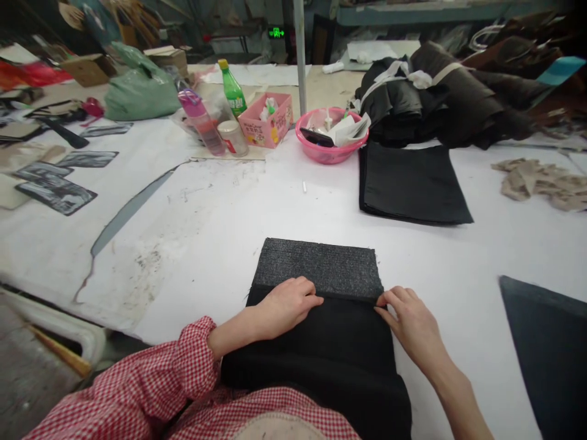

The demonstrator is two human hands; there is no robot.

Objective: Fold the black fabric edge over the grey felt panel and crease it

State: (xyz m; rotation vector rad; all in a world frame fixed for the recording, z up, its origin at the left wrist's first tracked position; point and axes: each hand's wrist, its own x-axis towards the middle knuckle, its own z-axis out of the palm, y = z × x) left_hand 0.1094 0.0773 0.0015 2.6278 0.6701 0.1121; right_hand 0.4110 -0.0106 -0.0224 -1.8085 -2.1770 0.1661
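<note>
Black fabric [339,342] lies in front of me on the white-covered table, its near part reaching down to my body. Along its far end runs a speckled dark grey strip [321,263]. My left hand [288,305] rests on the fabric near the seam between the two, fingers curled and pressed together; whatever they may grip is hidden. At the right end of that seam, my right hand [403,315] pinches the edge of the black fabric between thumb and fingers.
Stacked black cloth pieces [413,183] lie beyond, beside a pink basin [332,143] holding papers and a phone. A pink box [266,122], a green bottle [232,88] and a tumbler [202,122] stand behind. Another dark piece [550,348] lies at the right.
</note>
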